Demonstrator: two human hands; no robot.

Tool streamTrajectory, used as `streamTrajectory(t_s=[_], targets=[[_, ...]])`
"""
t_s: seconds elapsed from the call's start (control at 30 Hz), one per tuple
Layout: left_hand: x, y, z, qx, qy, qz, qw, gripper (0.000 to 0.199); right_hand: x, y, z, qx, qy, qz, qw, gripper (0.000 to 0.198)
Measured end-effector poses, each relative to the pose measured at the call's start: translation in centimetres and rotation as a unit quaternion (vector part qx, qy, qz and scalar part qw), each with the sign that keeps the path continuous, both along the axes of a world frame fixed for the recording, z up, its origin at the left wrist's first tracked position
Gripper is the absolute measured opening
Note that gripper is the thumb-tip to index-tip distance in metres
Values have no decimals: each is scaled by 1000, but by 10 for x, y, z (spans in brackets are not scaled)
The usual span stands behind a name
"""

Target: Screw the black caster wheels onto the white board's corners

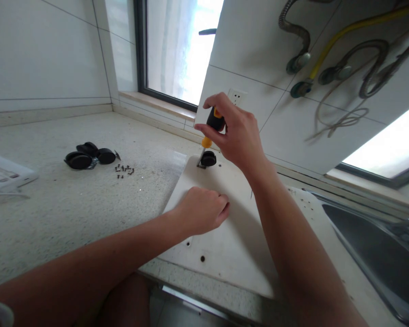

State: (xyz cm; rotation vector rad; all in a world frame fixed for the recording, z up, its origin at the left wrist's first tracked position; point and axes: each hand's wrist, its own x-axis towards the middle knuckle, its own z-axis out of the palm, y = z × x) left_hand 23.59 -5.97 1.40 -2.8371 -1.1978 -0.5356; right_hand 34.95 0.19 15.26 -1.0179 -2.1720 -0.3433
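Observation:
My right hand (pixel 236 129) grips the black and yellow handle of a screwdriver (pixel 206 142). The screwdriver slants down, its tip at the mounting plate of a black caster wheel (pixel 209 158). That caster stands near the far left corner of a white board (pixel 238 254) lying on the counter. Closed in a fist, my left hand (pixel 204 210) rests on the board in front of the caster. Whether anything is inside the fist is hidden from view.
On the speckled counter (pixel 150 136) to the left lie several loose black casters (pixel 79 160) and a scatter of small screws (pixel 124 170). A white device (pixel 7 175) sits at the far left. The sink (pixel 371 254) is at the right, with pipes (pixel 330 45) on the wall.

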Motion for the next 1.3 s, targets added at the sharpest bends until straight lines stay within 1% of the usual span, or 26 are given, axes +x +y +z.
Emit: streamTrajectory(t_s=[0.07,0.17,0.23,0.3,0.37,0.43,0.5,0.53,0.6,0.67,0.7,0.77,0.83,0.9,1.0,1.1,1.23,1.3], targets=[[0,0,0,1,0,1,1000,37,0,-3,1,-24,-8,18,1000,36],[0,0,0,1,-3,3,1000,37,5,-8,6,-80,-16,68,994,47],[0,0,0,0,-4,3,1000,37,6,-9,8,-92,-13,83,992,49],[0,0,1,-1,-1,4,1000,37,4,-9,8,-79,-12,66,995,42],[0,-1,2,-4,2,6,1000,36,-2,-10,6,-56,-15,30,998,33],[0,-1,2,-6,3,6,1000,36,-7,-11,5,-38,-11,-6,999,30],[0,-1,2,-6,3,6,1000,35,-8,-14,6,-38,-1,-17,999,29],[0,-1,1,-6,2,6,1000,35,-7,-15,8,-47,2,-8,999,28],[0,0,1,-7,-1,3,1000,35,-3,-18,12,-79,1,37,996,31],[0,0,0,-12,-3,0,1000,35,1,-20,16,-113,-9,87,990,38],[-1,1,0,-14,-4,-1,1000,36,3,-20,18,-119,-12,100,988,40],[-1,1,0,-17,-2,1,1000,36,2,-20,18,-105,-11,92,990,38],[0,1,0,-17,-1,2,1000,36,0,-17,16,-73,3,62,995,32],[0,0,0,-15,-2,2,1000,35,-3,-14,13,-51,22,41,998,30],[0,0,0,-12,-5,-2,1000,36,-4,-9,10,-40,44,30,998,33],[0,1,0,-12,-4,-4,1000,36,-5,-9,7,-43,43,17,998,32],[0,1,0,-7,-6,1,1000,35,-6,-11,4,-34,34,26,999,26],[-1,2,0,-6,-8,0,1000,35,-5,-13,5,-21,61,39,997,28]])
